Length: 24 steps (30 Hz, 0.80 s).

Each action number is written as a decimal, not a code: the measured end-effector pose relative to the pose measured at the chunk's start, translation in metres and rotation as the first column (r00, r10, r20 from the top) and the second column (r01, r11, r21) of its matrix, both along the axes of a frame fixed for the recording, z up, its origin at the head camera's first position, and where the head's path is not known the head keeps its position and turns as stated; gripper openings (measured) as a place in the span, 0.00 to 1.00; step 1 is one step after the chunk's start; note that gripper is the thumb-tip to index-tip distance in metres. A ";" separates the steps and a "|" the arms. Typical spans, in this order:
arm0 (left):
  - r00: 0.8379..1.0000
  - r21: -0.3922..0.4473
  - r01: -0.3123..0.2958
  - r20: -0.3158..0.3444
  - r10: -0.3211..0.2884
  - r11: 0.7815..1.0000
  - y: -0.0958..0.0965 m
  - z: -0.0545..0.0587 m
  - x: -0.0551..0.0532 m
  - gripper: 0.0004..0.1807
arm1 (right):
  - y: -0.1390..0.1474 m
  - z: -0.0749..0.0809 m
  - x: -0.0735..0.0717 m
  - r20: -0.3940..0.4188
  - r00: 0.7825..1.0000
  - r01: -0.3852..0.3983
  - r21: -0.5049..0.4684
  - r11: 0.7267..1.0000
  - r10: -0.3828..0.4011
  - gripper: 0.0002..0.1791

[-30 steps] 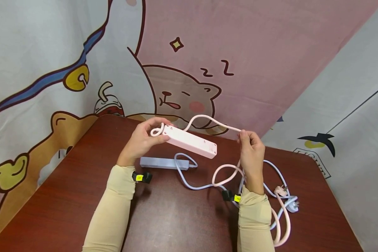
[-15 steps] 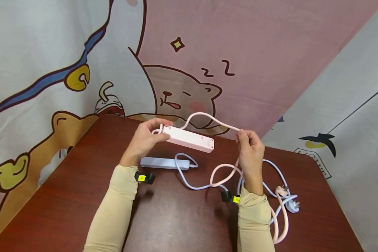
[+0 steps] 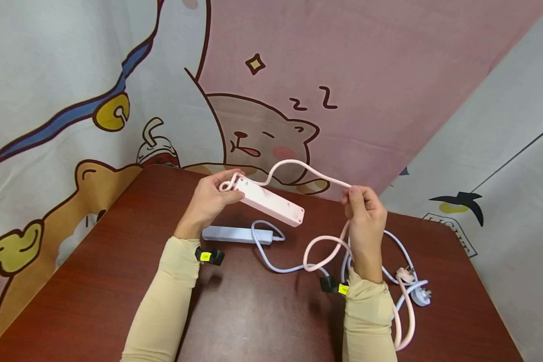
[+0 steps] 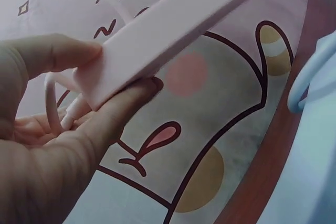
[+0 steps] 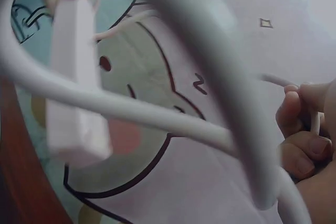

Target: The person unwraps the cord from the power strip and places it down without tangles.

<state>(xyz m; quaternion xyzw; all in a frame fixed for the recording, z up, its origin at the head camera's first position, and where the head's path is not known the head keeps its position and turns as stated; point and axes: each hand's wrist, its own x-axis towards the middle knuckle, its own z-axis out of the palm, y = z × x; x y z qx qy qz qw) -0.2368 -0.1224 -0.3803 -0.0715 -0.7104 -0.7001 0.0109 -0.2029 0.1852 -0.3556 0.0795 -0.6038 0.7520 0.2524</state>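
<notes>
My left hand (image 3: 210, 201) grips a pink power strip (image 3: 271, 202) by its left end, thumb on one side and fingers on the other, holding it up above the table. At that end the strip's pink cord (image 3: 294, 162) makes a small loop, then arches over to the right. There my right hand (image 3: 366, 216) pinches the cord between thumb and fingers. Below the right hand the cord hangs in a wide loop, close in front of the right wrist view. In the left wrist view the thumb and fingers clasp the strip's end (image 4: 105, 72).
A light blue power strip (image 3: 235, 235) lies on the brown table (image 3: 253, 311) behind the left wrist. Its blue cord (image 3: 276, 270) curls rightward. A pink plug (image 3: 405, 274) and a pale blue plug (image 3: 421, 296) lie at the right among tangled cords. A cartoon curtain (image 3: 366, 90) hangs behind.
My right hand has shifted slightly right, drawing the pink cord with it. The pink strip has tilted a little and moved slightly left; the small loop at its end has changed shape.
</notes>
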 end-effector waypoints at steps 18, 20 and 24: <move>0.918 0.000 -0.386 -0.102 0.384 0.922 -0.010 -0.017 -0.012 0.24 | 0.004 0.010 0.019 -0.001 0.962 -0.262 0.271 0.926 0.273 0.11; 0.899 -0.006 -0.421 -0.133 0.417 0.907 -0.011 -0.019 -0.013 0.21 | 0.007 0.010 0.020 0.034 0.951 -0.299 0.355 0.885 0.308 0.09; 0.852 -0.063 -0.519 -0.120 0.510 0.852 -0.015 -0.020 -0.015 0.16 | 0.012 0.008 0.020 0.170 0.911 -0.404 0.548 0.732 0.376 0.07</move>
